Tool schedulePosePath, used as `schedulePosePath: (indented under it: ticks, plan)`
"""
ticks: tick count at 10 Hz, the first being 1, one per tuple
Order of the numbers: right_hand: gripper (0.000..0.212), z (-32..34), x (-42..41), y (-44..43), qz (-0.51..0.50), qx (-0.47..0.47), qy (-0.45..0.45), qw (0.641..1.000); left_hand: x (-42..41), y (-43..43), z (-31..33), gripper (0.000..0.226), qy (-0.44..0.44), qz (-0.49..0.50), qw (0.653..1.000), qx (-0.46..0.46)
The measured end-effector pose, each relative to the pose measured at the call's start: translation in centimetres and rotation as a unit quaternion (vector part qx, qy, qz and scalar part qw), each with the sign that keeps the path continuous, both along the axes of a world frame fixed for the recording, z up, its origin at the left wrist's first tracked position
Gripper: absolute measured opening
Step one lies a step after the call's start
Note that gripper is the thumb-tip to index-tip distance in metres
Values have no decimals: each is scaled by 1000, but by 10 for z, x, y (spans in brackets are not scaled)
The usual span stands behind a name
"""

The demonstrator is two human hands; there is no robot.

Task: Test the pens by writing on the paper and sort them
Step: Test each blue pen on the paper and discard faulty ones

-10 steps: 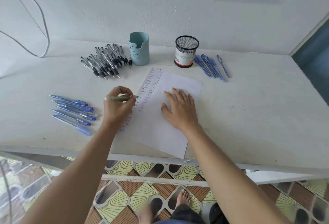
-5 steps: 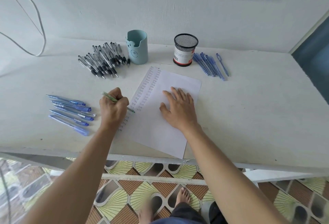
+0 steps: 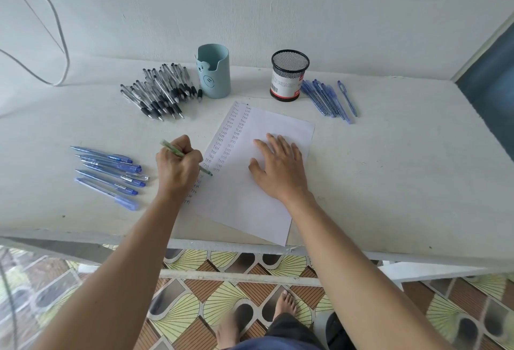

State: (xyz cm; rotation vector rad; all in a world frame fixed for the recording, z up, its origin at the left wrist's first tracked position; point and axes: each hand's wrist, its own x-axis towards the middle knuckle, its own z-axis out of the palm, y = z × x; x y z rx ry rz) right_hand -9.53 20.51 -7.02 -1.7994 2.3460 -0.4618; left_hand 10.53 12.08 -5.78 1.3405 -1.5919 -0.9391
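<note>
Green and slim, the pen (image 3: 170, 147) sat clamped in the left hand (image 3: 178, 167), fingers and thumb curled round its barrel. The butt stuck up past the knuckles and the tip (image 3: 210, 173) pointed down at the paper (image 3: 250, 205) just beyond the fingertips. Whether the tip actually met the sheet could not be told. The paper lay under and between both hands, turned a little askew, with two columns of small handwritten words running down its edge on the left hand's side. The right hand (image 3: 281, 168) lay flat on the sheet's bare middle, palm down, fingers straight and slightly spread, holding nothing.

Just outside the left hand, on the side away from the paper, a loose row of blue pens (image 3: 111, 171) lay on the white table (image 3: 403, 171), close to the wrist but not touching it. Farther out from that hand, toward the wall, a heap of black-gripped clear pens (image 3: 161, 92) lay fanned beside a teal holder (image 3: 215, 75) with a small face on it. Ahead of the right hand's fingertips, past the top of the sheet, a black mesh cup (image 3: 289, 75) stood upright, and a second bunch of blue pens (image 3: 326, 99) lay just beside it, on the side away from the teal holder. A grey cable (image 3: 57, 27) hung down the wall well beyond the left hand. Below the table's near edge, bare feet (image 3: 283, 306) stood on patterned floor tiles.
</note>
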Motion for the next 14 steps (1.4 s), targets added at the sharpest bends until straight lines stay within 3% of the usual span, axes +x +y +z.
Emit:
schedulePosePath:
  ticks: [4, 7, 8, 9, 10, 11, 14]
  plan:
    - [54, 1, 0, 0, 0, 2, 0, 1000, -3, 2, 4, 21, -11, -15, 1000, 4]
    - [54, 1, 0, 0, 1, 6, 1, 1000, -5, 6, 5, 29, 34, -39, 998, 42]
    - [54, 1, 0, 0, -1, 8, -2, 1000, -2, 2, 2, 19, 22, -18, 999, 17]
    - [55, 5, -1, -2, -2, 24, -22, 999, -2, 3, 4, 21, 54, 17, 998, -1]
    - [56, 10, -4, -6, -1, 55, -56, 997, -5, 7, 5, 10, 32, -30, 999, -17]
    - [58, 12, -5, -9, -6, 58, -94, 994, -6, 5, 5, 15, 5, -65, 997, -33]
    - [47, 45, -13, 40, -69, -198, -257, 943, -45, 47, 41, 8, -71, -151, 980, -108]
